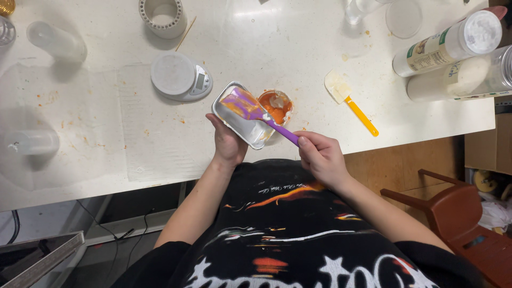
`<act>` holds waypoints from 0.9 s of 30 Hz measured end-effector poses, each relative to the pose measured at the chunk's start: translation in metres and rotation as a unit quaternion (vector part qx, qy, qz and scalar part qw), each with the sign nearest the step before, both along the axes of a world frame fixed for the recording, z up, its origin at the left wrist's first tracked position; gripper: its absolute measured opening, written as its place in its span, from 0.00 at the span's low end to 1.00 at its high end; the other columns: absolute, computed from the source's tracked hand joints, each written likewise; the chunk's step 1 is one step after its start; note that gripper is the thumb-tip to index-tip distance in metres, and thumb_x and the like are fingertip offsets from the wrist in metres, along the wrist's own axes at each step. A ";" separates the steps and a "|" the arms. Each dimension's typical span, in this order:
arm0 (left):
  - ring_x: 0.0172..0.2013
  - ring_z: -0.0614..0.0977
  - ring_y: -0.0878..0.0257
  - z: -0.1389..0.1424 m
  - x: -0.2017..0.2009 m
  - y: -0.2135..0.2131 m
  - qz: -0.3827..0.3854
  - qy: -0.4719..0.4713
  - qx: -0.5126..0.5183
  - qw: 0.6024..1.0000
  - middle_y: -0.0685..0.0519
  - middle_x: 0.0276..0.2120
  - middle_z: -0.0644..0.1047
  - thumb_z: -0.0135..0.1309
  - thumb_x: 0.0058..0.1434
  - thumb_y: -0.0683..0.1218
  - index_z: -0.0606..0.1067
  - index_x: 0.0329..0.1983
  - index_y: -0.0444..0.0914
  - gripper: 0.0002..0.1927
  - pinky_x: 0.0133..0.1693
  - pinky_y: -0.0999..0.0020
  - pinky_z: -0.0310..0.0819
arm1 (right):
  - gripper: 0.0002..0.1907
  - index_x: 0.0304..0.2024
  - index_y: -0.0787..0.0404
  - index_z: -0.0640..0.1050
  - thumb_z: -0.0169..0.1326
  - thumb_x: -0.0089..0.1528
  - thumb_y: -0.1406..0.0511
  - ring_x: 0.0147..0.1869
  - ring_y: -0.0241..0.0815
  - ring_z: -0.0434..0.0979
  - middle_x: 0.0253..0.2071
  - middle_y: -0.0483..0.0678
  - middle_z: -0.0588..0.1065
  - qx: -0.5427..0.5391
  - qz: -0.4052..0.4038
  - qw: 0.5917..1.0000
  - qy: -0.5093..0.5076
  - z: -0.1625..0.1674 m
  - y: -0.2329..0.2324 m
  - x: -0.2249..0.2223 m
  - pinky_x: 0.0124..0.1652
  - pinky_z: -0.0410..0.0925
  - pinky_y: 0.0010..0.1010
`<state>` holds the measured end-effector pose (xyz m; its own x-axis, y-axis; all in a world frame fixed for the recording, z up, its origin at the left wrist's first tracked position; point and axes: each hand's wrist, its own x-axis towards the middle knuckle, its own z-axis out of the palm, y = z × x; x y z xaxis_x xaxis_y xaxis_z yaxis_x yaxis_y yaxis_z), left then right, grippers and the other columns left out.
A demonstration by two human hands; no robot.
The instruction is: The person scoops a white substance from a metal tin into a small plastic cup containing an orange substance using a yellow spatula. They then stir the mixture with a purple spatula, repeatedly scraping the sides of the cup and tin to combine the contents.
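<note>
My left hand [228, 144] holds a small rectangular metal tray [255, 133], tilted toward a round cup of orange paste [276, 106] on the white table. My right hand [321, 157] grips the handle of a purple spatula [262, 116]. The spatula's blade lies inside the tray, smeared with orange and white paste. The tray's far edge sits right beside the cup's rim.
A white digital scale [180, 77] stands left of the tray. A yellow-handled spatula [349, 100] lies to the right. Two white-lidded jars [453, 58] lie at the far right, clear cups [56, 41] at left, a white holed ring [163, 16] at the back. A brown chair [458, 218] stands at lower right.
</note>
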<state>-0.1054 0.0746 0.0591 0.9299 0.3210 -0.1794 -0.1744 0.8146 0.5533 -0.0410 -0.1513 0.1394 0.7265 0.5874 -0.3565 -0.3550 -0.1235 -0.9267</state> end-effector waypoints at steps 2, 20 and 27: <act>0.69 0.67 0.56 0.000 0.001 0.002 -0.002 0.009 -0.005 1.000 0.51 0.67 0.66 0.34 0.57 0.81 0.58 0.73 0.40 0.53 0.70 0.53 0.60 | 0.16 0.54 0.71 0.77 0.48 0.71 0.64 0.22 0.26 0.59 0.21 0.38 0.65 0.001 -0.003 1.000 0.000 -0.001 -0.004 0.000 0.22 0.56 0.21; 0.72 0.61 0.56 -0.028 -0.003 -0.005 0.006 -0.018 0.100 0.995 0.50 0.71 0.60 0.37 0.56 0.82 0.53 0.76 0.37 0.57 0.73 0.51 0.52 | 0.16 0.50 0.70 0.80 0.50 0.71 0.62 0.22 0.24 0.59 0.23 0.37 0.67 -0.031 0.001 0.999 -0.013 -0.002 0.015 0.012 0.21 0.55 0.19; 0.72 0.62 0.56 -0.013 -0.002 -0.009 0.015 -0.030 0.070 0.997 0.50 0.70 0.62 0.35 0.58 0.81 0.54 0.76 0.38 0.56 0.73 0.52 0.53 | 0.16 0.52 0.70 0.78 0.49 0.72 0.63 0.23 0.24 0.59 0.24 0.38 0.67 0.003 0.002 0.998 -0.060 -0.019 0.005 0.017 0.22 0.54 0.19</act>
<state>-0.1076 0.0657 0.0459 0.9270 0.3675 -0.0746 -0.2349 0.7242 0.6483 -0.0244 -0.1466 0.1209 0.7612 0.5928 -0.2629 -0.2399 -0.1191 -0.9635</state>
